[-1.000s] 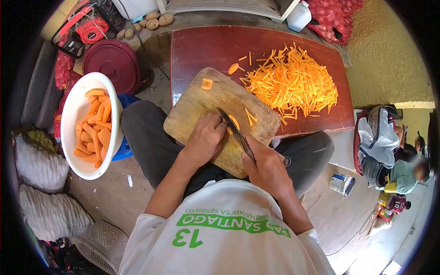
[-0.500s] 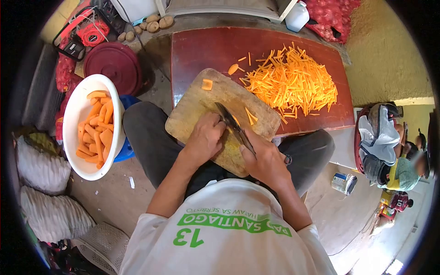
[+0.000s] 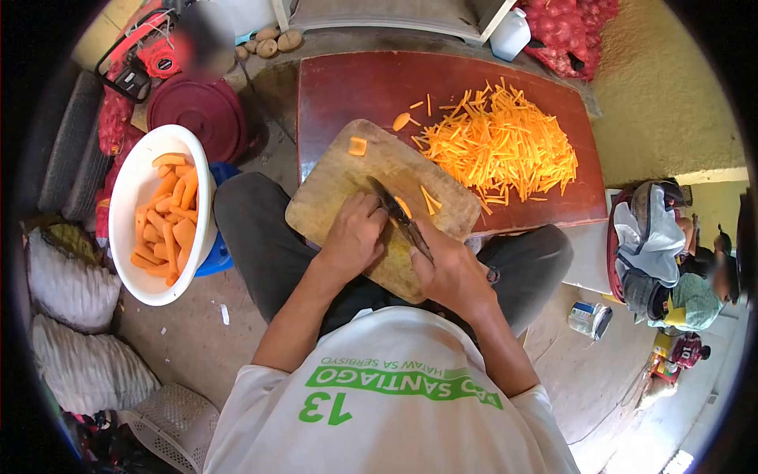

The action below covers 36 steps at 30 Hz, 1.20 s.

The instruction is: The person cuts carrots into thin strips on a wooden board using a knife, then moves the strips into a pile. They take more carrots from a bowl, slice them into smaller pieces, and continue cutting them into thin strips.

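A wooden cutting board (image 3: 332, 178) lies tilted across my lap and against the red table. My right hand (image 3: 450, 268) is closed round the handle of a kitchen knife (image 3: 382, 193), whose blade points up and left over the board. Right beside the blade, my left hand (image 3: 355, 233) has its fingers curled down on a piece of carrot, mostly hidden under them. An orange slice (image 3: 404, 207) shows along the blade's right side. A few carrot sticks (image 3: 430, 200) and a short carrot chunk (image 3: 358, 146) rest on the board.
On the red table (image 3: 347, 83) is a heap of carrot sticks (image 3: 505, 146). A white basin (image 3: 118, 197) of peeled carrots (image 3: 164, 221) stands at my left. Behind it are a maroon lidded tub (image 3: 197, 118) and several potatoes (image 3: 267, 48). A plastic jar (image 3: 589, 319) lies on the floor at right.
The knife and both hands stay in nearly the same place over the board. The view has shifted slightly, and a blurred dark round shape now shows at the upper left.
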Each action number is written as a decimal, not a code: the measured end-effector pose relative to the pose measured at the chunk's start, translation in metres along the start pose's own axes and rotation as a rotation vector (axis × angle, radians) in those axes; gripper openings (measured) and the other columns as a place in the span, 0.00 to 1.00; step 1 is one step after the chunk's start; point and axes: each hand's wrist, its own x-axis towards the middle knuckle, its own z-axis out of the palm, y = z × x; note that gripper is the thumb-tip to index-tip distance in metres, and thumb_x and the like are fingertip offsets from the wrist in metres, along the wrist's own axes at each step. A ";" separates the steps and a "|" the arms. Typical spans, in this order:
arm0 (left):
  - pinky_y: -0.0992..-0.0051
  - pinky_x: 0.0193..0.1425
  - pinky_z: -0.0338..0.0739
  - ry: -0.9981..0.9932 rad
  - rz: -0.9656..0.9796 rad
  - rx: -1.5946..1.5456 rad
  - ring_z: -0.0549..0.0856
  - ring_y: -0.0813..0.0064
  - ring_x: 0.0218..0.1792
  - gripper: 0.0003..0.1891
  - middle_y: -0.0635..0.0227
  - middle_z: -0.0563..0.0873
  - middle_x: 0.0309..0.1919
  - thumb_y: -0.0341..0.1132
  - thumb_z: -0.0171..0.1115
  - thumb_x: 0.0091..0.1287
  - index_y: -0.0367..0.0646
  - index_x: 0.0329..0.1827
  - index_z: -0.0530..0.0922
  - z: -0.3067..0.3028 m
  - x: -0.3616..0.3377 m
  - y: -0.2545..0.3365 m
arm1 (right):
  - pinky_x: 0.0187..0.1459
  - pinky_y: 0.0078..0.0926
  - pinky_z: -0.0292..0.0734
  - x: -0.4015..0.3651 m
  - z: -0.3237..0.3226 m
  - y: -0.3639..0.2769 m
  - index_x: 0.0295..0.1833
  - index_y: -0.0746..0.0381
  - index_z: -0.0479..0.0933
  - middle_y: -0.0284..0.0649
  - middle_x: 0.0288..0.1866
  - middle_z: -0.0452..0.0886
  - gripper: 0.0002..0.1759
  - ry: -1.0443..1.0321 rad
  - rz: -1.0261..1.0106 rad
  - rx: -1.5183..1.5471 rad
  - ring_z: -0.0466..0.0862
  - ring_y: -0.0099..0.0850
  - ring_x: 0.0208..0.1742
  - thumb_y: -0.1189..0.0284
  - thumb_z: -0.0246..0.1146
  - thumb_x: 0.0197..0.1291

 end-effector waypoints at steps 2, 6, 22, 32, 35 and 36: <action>0.52 0.61 0.80 0.009 -0.010 0.008 0.83 0.44 0.53 0.19 0.49 0.83 0.47 0.22 0.74 0.49 0.30 0.47 0.87 0.000 -0.001 0.002 | 0.51 0.51 0.85 -0.003 0.001 0.004 0.68 0.67 0.79 0.62 0.50 0.88 0.20 0.048 -0.027 0.028 0.89 0.66 0.51 0.76 0.67 0.74; 0.52 0.59 0.80 0.084 -0.004 0.039 0.84 0.44 0.52 0.18 0.50 0.84 0.45 0.22 0.74 0.52 0.31 0.48 0.87 0.004 0.000 0.004 | 0.48 0.42 0.84 -0.016 -0.009 0.002 0.69 0.69 0.79 0.57 0.45 0.87 0.20 0.099 0.012 0.065 0.87 0.52 0.42 0.77 0.68 0.74; 0.52 0.51 0.79 0.173 -0.019 0.008 0.85 0.48 0.44 0.11 0.55 0.86 0.40 0.26 0.77 0.64 0.34 0.49 0.89 0.012 0.010 -0.005 | 0.58 0.44 0.86 -0.019 -0.016 -0.004 0.77 0.71 0.76 0.64 0.54 0.88 0.29 0.134 -0.011 0.197 0.91 0.62 0.56 0.81 0.68 0.72; 0.54 0.53 0.78 0.438 -0.170 -0.039 0.85 0.47 0.44 0.08 0.55 0.86 0.39 0.23 0.77 0.66 0.37 0.45 0.88 -0.009 0.009 -0.025 | 0.59 0.43 0.87 -0.019 -0.020 0.029 0.73 0.70 0.81 0.61 0.56 0.92 0.26 -0.065 0.088 0.167 0.94 0.53 0.58 0.73 0.72 0.74; 0.54 0.56 0.79 0.418 -0.162 -0.064 0.86 0.48 0.47 0.09 0.55 0.87 0.41 0.24 0.78 0.65 0.37 0.47 0.89 -0.007 0.011 -0.029 | 0.66 0.40 0.86 -0.003 -0.047 0.075 0.74 0.72 0.82 0.63 0.61 0.92 0.28 0.063 0.105 0.111 0.95 0.48 0.64 0.71 0.73 0.73; 0.54 0.58 0.79 0.383 -0.170 -0.053 0.87 0.47 0.49 0.10 0.55 0.88 0.44 0.25 0.78 0.66 0.37 0.49 0.89 -0.009 0.012 -0.029 | 0.68 0.40 0.86 0.005 -0.059 0.087 0.74 0.73 0.82 0.64 0.63 0.91 0.28 0.117 0.129 0.062 0.94 0.48 0.65 0.71 0.74 0.73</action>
